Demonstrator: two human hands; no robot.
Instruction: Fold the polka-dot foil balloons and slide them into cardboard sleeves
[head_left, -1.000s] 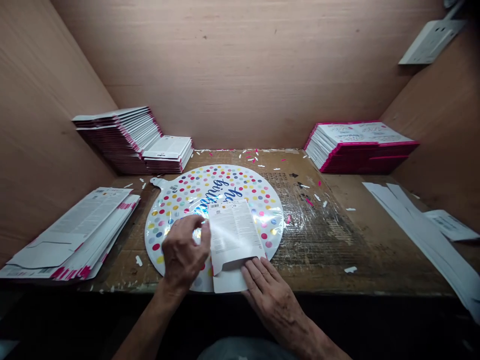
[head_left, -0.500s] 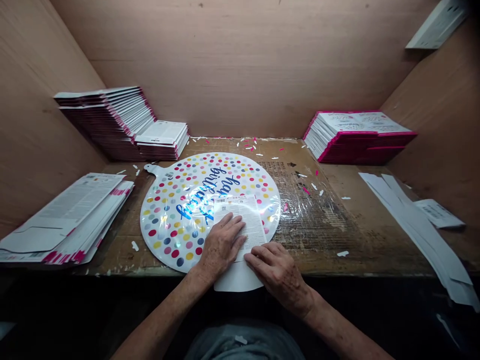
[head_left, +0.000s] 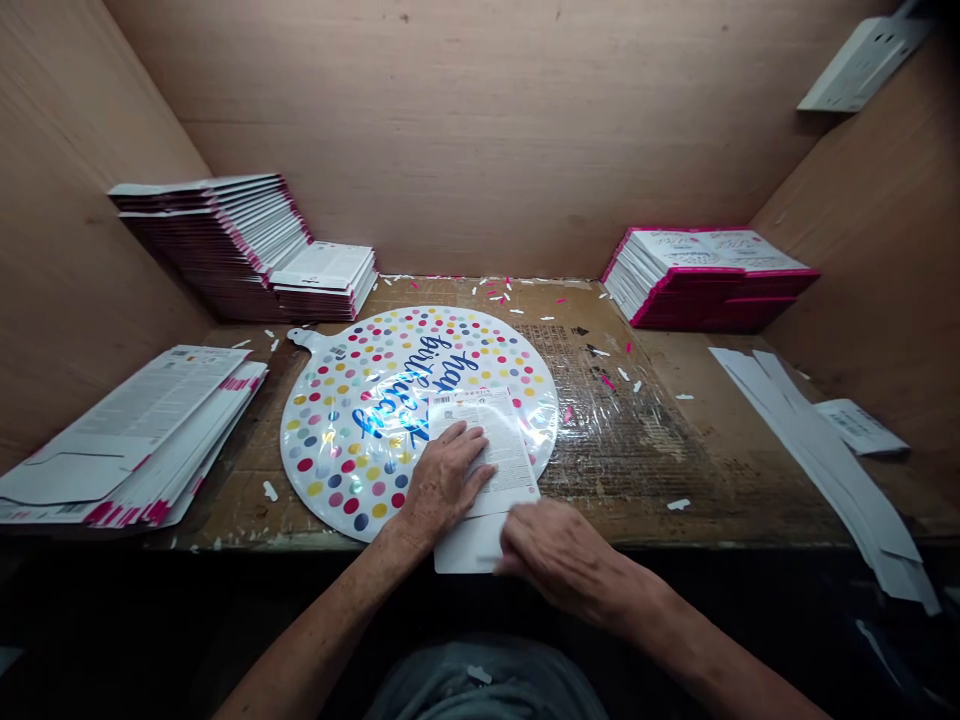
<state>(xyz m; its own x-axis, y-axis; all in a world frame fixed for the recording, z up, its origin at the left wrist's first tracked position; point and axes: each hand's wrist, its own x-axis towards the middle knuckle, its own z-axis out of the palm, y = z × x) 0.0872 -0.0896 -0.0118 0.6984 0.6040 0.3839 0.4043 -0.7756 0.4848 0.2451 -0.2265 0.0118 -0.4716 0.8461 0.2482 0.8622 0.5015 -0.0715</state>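
A white printed card sleeve (head_left: 495,437) with a plain white flap (head_left: 461,548) lies over the lower right part of a flat, round foil balloon (head_left: 341,450). The balloon has coloured dots, blue "happy birthday" lettering and a tab at the upper left. My left hand (head_left: 444,478) rests on the sleeve with its fingers stretched out flat. My right hand (head_left: 559,555) is at the right edge of the flap, fingers curled inward and blurred at the tips. What they pinch, if anything, is hidden. The flap reaches past the table's front edge.
Folded sleeves (head_left: 247,235) are stacked at the back left, with loose sleeves (head_left: 142,430) nearer on the left. Another pink-edged stack (head_left: 712,275) stands back right. White paper strips (head_left: 817,455) hang over the front edge at right. Small paper scraps dot the cardboard-covered table (head_left: 720,480).
My right hand has moved slightly down along the flap's right side, and its fingers have curled in more. The flap has shifted a little. My left hand stays almost in place.
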